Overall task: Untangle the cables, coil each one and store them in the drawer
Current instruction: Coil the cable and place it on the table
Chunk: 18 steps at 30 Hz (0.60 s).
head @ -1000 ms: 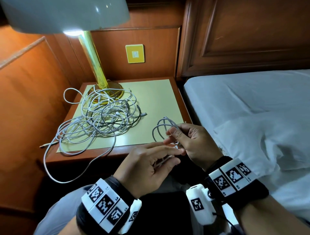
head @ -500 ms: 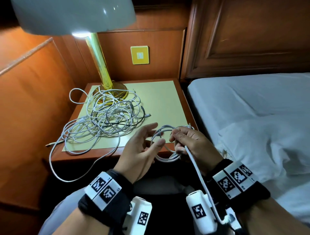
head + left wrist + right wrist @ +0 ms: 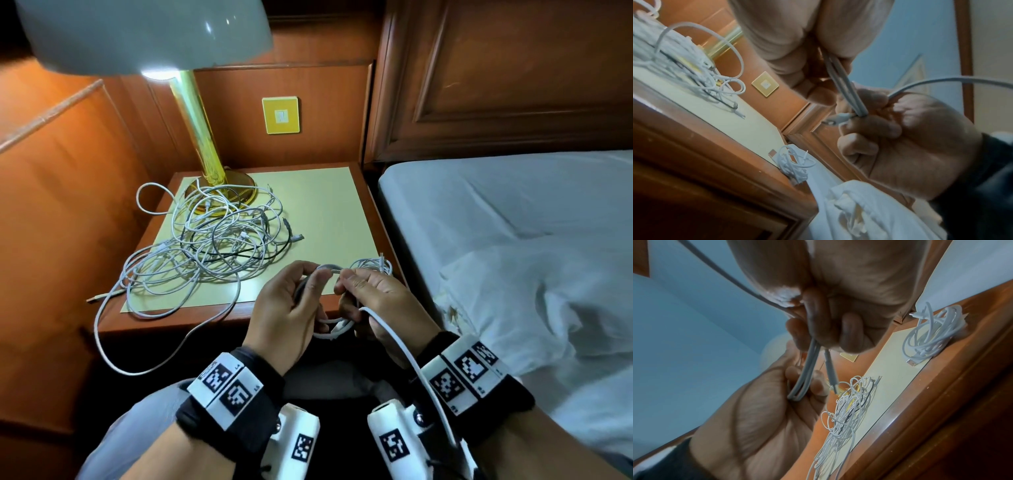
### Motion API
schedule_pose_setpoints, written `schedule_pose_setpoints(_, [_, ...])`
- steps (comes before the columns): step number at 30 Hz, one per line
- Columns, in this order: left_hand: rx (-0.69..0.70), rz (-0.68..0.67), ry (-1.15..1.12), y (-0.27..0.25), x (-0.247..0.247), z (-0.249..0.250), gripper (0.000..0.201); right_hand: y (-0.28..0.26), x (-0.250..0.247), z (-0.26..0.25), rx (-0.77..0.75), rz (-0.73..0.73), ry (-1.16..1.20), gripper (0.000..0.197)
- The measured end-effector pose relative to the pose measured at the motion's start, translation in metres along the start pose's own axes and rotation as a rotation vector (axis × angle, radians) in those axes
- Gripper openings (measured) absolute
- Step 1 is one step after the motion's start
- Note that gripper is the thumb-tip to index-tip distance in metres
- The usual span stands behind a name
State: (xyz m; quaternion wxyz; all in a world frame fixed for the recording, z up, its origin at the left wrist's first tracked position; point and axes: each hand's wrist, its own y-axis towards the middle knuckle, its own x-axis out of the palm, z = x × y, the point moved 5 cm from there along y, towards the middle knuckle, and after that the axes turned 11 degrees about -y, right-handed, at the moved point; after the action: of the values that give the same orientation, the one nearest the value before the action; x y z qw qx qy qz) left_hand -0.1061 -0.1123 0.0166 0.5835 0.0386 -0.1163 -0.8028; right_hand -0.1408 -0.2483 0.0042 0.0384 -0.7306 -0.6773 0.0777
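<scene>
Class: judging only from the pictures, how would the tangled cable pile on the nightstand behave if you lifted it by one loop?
The tangled cable pile would probably come up floppy, its interlocked loops dragging together. One strand already droops over the nightstand edge, so sagging and snagging seem likely.

Head view downward; wrist views upward (nightstand [image 3: 318, 205] shared).

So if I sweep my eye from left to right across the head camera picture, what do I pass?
Tangled cables on the nightstand → left hand → right hand, both holding the half-coiled cable → bed with its rumpled white sheet.
</scene>
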Motion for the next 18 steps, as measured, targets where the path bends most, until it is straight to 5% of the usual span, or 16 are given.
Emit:
schedule_pose_setpoints(10, [0.008, 0.184, -0.115, 0.003, -0.001, -0.005, 0.042, -0.011, 0.007, -0.011, 0.011, -0.011, 0.202, 0.030])
schedule_pose_setpoints(18, [-0.127, 0.106, -0.453, 0.001, 0.007, -0.015, 0.020, -0.012, -0.001, -0.010, 0.148, 0.061, 0.361, 0.030])
